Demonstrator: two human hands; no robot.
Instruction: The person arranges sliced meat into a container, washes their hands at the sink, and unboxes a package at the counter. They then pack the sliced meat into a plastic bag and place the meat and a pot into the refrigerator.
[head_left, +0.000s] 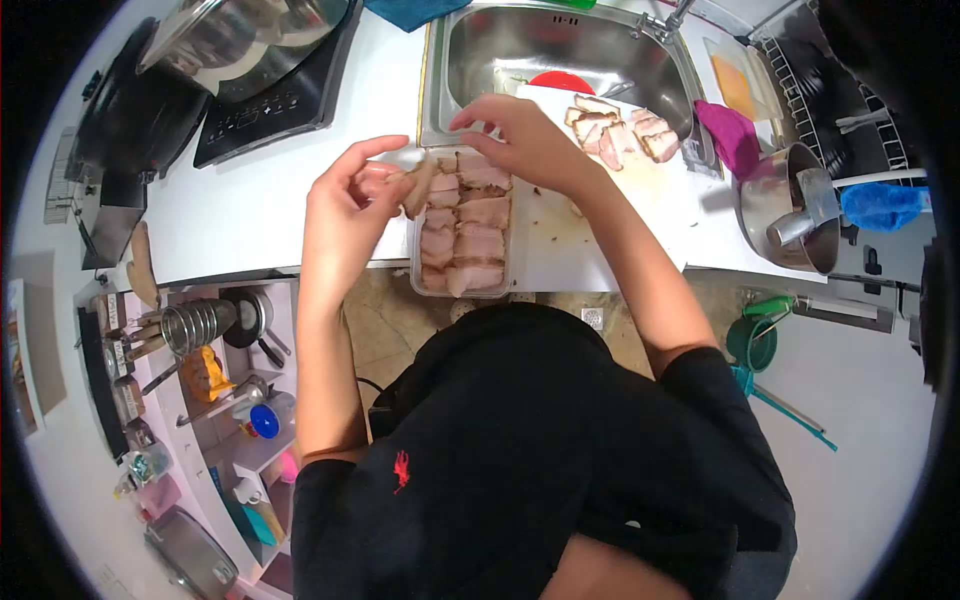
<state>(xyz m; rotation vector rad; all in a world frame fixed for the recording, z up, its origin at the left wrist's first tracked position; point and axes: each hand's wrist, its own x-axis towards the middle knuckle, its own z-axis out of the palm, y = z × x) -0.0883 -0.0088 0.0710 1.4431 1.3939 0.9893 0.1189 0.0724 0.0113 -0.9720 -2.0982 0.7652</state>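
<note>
My left hand (pixel 352 192) pinches a slice of meat (pixel 419 188) between thumb and fingers at the container's upper left edge. Below it, a clear plastic container (pixel 414 268) holds rows of pale sliced meat (pixel 480 243) at the counter's front edge. My right hand (pixel 528 142) hovers over the container's far right corner, its fingers curved and apart with nothing seen in them. To its right, several more meat slices (pixel 612 140) lie on a white cutting board (pixel 640 205), which reaches partly over the sink.
Behind the board is a steel sink (pixel 480 60) with a red item (pixel 562 80) inside. An induction cooktop (pixel 265 125) carrying a large pot (pixel 245 45) stands left. At right are a purple cloth (pixel 728 140) and a steel pot (pixel 765 195).
</note>
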